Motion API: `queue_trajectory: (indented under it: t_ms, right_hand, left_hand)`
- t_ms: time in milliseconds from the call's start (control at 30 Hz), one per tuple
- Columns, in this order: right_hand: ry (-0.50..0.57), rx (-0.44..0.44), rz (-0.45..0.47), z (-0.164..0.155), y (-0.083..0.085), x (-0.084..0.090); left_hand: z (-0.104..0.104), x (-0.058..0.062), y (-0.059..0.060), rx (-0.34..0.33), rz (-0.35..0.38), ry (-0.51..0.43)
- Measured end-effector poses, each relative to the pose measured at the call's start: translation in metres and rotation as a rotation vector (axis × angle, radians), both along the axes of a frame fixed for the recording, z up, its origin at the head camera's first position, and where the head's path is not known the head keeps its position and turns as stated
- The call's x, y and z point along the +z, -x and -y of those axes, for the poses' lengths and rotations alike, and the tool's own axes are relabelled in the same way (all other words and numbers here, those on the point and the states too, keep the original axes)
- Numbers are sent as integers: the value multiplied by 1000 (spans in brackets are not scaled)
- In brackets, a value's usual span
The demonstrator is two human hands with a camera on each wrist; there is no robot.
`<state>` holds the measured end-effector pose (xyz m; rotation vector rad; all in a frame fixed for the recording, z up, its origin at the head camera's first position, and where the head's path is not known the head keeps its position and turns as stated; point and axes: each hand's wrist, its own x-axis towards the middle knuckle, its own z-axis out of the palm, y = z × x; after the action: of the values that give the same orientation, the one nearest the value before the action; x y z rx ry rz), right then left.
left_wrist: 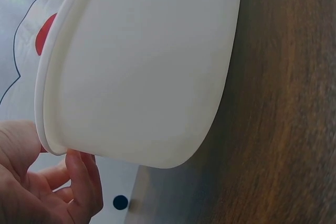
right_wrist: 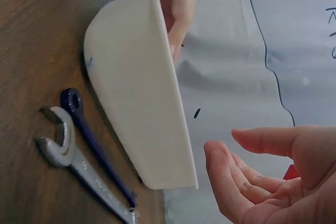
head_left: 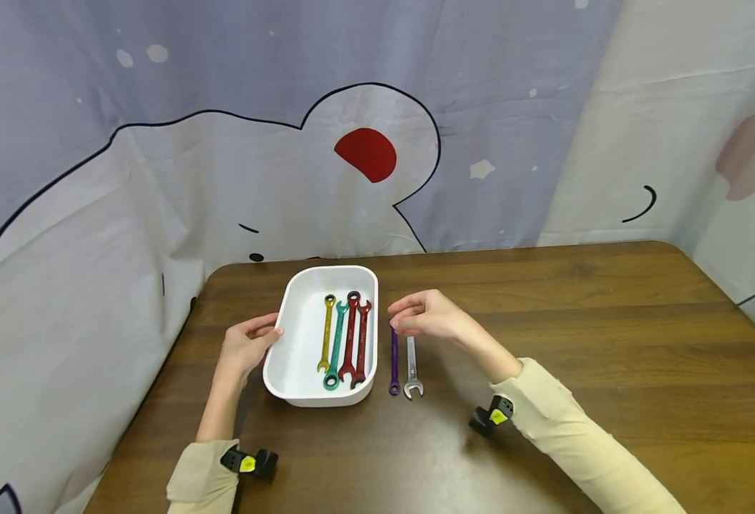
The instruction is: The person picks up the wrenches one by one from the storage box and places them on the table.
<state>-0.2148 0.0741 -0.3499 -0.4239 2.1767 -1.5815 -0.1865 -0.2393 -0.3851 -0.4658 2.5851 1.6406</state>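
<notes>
A white plastic tub [head_left: 300, 343] stands on the table, and my left hand [head_left: 246, 348] pinches its left rim, thumb on top and fingers beneath, as the left wrist view also shows. Inside lie a yellow wrench [head_left: 327, 334], a green wrench [head_left: 337, 343] and two red wrenches [head_left: 350, 335]. To the right of the tub, a purple wrench [head_left: 394, 360] and a silver wrench [head_left: 412, 364] lie side by side on the wood. Above their far ends hovers my right hand [head_left: 430, 314], thumb and fingertips apart with nothing between them in the right wrist view.
The brown wooden table [head_left: 576, 328] extends far to the right, with rounded back corners. A printed curtain [head_left: 499, 128] hangs just behind its back edge and along the left side. Each sleeve carries a black wrist camera [head_left: 492, 416].
</notes>
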Motion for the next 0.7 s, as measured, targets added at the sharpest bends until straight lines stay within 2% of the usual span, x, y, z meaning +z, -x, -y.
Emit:
queue_trajectory:
  t_ms: [700]
  right_hand:
    - [48, 2, -21, 19, -1, 22]
  left_hand:
    - [0, 1, 0, -5, -4, -2]
